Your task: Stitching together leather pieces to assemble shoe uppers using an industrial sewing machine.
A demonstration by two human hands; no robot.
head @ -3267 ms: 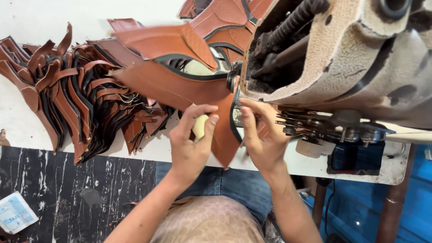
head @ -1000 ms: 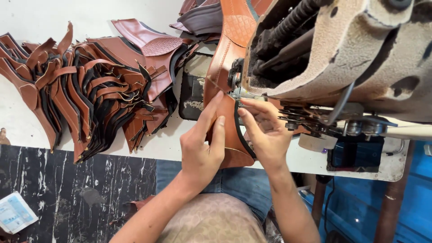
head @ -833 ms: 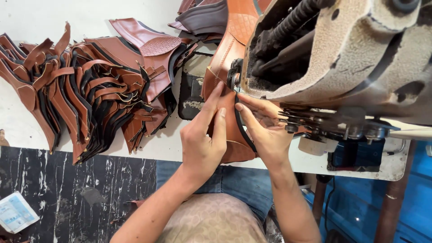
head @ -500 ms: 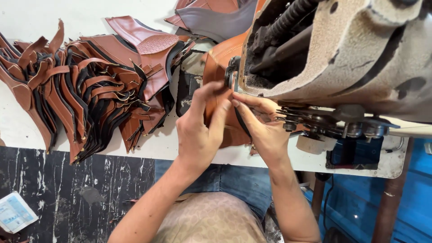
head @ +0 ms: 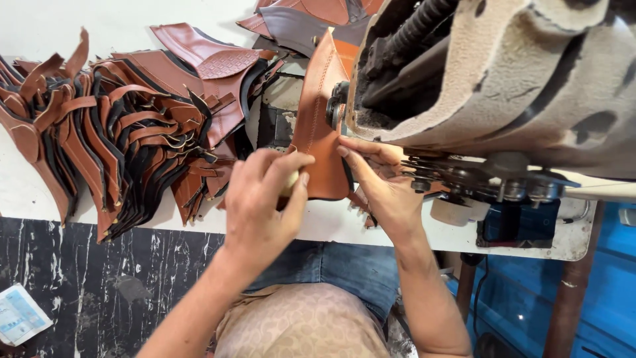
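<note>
I have both hands on a tan leather piece (head: 318, 126) that stands nearly upright at the sewing machine (head: 490, 86), its upper edge tucked in beside the small metal wheel (head: 336, 109) at the machine's head. My left hand (head: 262, 202) pinches the lower left edge of the piece, grip closed on it, with something small and pale caught under the thumb; I cannot tell what it is. My right hand (head: 381, 185) lies against the right edge, fingers (head: 361, 149) fairly flat and pressing rather than clasping, so that grip is loose and guiding.

To do this step well, I judge the piece should be fed evenly: the left hand keeps the leather taut and turns it, the right steadies the edge close to the wheel without letting fingertips drift into it. The stitch line already showing down the piece is a good guide to follow.

On the white table (head: 344, 229), to the left, lies a heap of brown and black cut leather parts (head: 126, 139), well clear of my hands. More pieces (head: 305, 20) sit behind the machine.
</note>
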